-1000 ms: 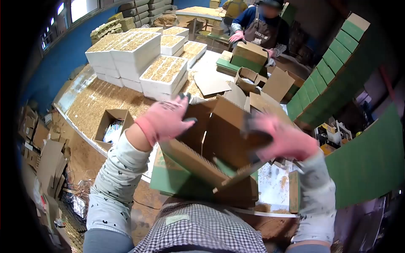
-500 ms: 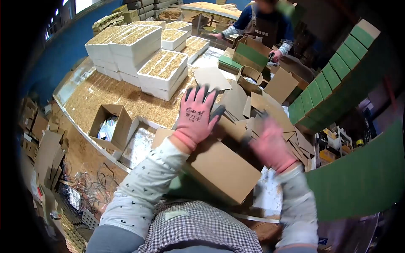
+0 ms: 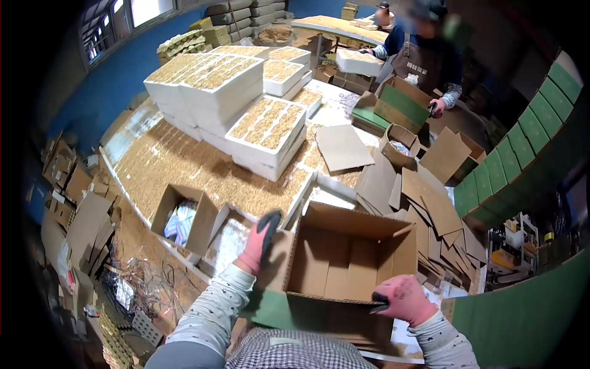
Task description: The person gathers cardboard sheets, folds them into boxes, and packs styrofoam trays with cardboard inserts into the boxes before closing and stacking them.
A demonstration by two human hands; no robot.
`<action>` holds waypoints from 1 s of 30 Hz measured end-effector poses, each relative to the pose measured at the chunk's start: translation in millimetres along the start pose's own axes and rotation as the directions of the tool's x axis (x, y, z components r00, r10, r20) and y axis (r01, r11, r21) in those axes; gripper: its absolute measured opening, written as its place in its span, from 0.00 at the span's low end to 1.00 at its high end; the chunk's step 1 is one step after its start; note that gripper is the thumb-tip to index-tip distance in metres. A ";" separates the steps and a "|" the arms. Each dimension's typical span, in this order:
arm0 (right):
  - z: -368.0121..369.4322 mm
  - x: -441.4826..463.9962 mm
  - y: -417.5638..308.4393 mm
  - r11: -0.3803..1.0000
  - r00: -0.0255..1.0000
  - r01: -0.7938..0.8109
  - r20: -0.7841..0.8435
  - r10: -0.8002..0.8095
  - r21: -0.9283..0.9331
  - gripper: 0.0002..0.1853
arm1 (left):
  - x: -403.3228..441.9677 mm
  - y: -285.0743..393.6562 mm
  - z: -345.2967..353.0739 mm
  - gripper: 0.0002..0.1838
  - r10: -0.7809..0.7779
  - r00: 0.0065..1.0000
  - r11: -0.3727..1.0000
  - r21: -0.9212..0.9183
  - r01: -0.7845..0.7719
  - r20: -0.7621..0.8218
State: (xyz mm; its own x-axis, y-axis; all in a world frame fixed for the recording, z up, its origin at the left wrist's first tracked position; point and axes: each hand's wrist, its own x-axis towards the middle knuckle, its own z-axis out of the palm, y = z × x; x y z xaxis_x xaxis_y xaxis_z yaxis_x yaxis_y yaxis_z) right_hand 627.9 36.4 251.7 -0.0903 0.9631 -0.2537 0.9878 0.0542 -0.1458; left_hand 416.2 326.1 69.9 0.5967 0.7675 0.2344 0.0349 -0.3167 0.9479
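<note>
An open brown cardboard box [image 3: 347,264] stands in front of me, its inside bare and its front wall in shadow. My right hand [image 3: 405,299], in a pink glove with dark fingertips, grips the box's near rim by the right corner. On the other side, my left hand [image 3: 260,243] is held upright with fingers stretched out, beside the box's left flap [image 3: 275,258]. Whether it touches that flap I cannot tell. Green board [image 3: 270,309] shows below the flap, close to my checked apron [image 3: 283,350].
White foam boxes [image 3: 264,132] filled with golden shavings are stacked on the table. A small carton [image 3: 184,218] with packets sits left. Flat cardboard pieces [image 3: 430,209] lie right, near a row of green boxes [image 3: 516,147]. A co-worker [image 3: 415,61] stands across, holding a foam box [image 3: 359,63].
The cardboard box has been turned so its open top faces up. My left hand has moved down and left off it; my right hand has closed on its rim. The co-worker now holds a foam box.
</note>
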 end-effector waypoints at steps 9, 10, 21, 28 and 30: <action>-3.2 28.8 17.6 0.975 0.994 -0.113 0.029 0.110 0.191 0.17 | 249.0 -112.0 10.6 0.58 -0.674 0.415 0.703 -0.359 0.613 -0.611; -4.2 30.1 16.2 0.973 0.995 -0.086 -0.038 0.097 0.216 0.16 | 236.3 -135.5 -8.4 0.60 -0.706 0.581 0.708 -0.429 0.561 -0.405; -0.7 19.5 22.2 0.672 0.900 0.202 -0.405 0.159 0.712 0.49 | 54.3 65.8 -65.1 0.15 0.090 0.995 0.828 -0.559 -0.050 0.045; 4.6 6.8 31.2 0.044 0.677 0.472 -0.394 0.622 0.881 0.26 | 12.8 163.7 -13.7 0.21 -0.104 0.896 0.760 -0.546 0.352 0.432; 45.0 -28.4 45.6 0.549 0.526 0.255 -0.590 0.613 0.796 0.10 | 4.3 174.1 -0.3 0.27 -0.033 0.891 0.854 -0.451 0.261 0.454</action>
State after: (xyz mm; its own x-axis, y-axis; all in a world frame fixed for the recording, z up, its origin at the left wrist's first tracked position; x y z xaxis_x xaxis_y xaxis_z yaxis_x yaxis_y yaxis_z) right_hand 669.8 -0.4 209.2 0.6326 0.6950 0.3417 0.4181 0.0649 -0.9061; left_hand 424.6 274.5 236.0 0.8940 0.4409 0.0797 -0.1757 0.1813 0.9676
